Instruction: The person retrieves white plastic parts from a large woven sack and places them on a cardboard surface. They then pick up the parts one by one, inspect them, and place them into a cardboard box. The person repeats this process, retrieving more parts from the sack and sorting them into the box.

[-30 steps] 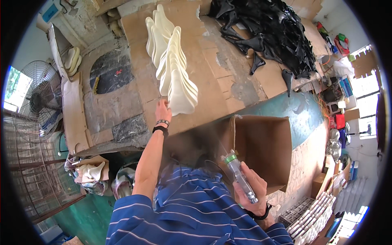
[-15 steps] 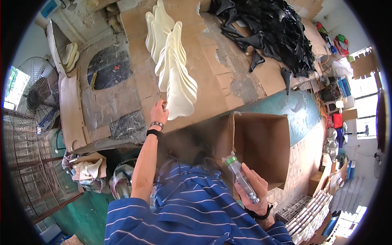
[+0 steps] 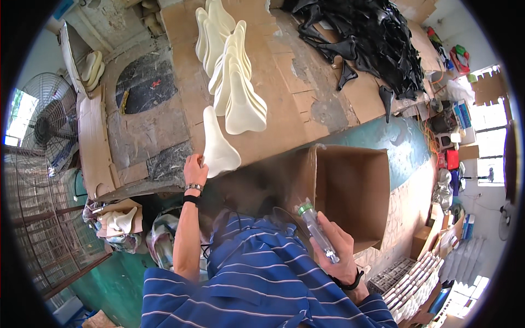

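Note:
My left hand (image 3: pixel 196 170) pinches the wide end of a cream bicycle saddle pad (image 3: pixel 219 153) at the table's near edge. The pad's narrow nose points away from me. Just beyond it, a row of overlapping cream saddle pads (image 3: pixel 244 112) runs toward the back of the table. My right hand (image 3: pixel 335 246), low in front of my body, is wrapped round a clear tube-shaped tool (image 3: pixel 319 232) with a green collar. The tool's collar end tilts up to the left, and what is inside it is too small to make out.
The worktable (image 3: pixel 273 104) is covered with cardboard. A heap of black saddle-shaped pieces (image 3: pixel 366 38) lies at the back right. Right of my body stands an open cardboard box (image 3: pixel 350 197). A large fan (image 3: pixel 48 126) is at the left, above a small box of cream pads (image 3: pixel 117 221).
My left hand has drawn one saddle pad off the near end of the row, toward me and slightly left. My right hand keeps the clear tool and has shifted slightly.

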Available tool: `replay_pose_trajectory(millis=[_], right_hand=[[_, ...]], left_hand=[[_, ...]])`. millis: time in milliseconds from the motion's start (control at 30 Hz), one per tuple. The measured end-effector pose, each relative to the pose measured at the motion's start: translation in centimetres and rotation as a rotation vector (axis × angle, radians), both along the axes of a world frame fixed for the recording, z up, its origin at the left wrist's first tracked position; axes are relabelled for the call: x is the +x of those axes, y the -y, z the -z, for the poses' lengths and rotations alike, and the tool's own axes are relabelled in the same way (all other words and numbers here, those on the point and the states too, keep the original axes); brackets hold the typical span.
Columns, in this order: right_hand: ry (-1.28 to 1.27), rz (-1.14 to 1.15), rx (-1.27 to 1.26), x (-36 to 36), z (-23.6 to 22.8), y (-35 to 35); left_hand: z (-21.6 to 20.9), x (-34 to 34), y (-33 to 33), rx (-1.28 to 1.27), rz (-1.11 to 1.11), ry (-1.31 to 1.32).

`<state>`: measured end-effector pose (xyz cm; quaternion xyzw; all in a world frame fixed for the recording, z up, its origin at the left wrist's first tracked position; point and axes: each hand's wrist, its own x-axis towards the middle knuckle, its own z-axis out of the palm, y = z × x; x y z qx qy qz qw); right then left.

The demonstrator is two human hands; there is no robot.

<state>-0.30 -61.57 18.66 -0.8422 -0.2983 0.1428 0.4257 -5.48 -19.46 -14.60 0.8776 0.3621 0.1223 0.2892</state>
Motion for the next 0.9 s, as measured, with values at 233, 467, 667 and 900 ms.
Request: replay_pose_trajectory(millis=[233, 467, 667, 900], right_hand=[[0.176, 0.044, 0.112, 0.2, -0.6, -1.0], [0.191, 0.035, 0.122, -0.4, -0.8, -1.7], [0.118, 0.047, 0.088, -0.8, -0.9, -1.1], [0.118, 0.044, 0.07, -0.7, -0.8, -0.9]], left_hand=[[-2.3, 3.8, 0.8, -0.037, 0.121, 0.197], [-0.1, 13.5, 1.8, -0.06, 0.256, 0.178], [-1.8, 12.9, 3.1, 0.03, 0.277, -0.005], [1.0, 12.2, 1.8, 0.018, 0.32, 0.037]])
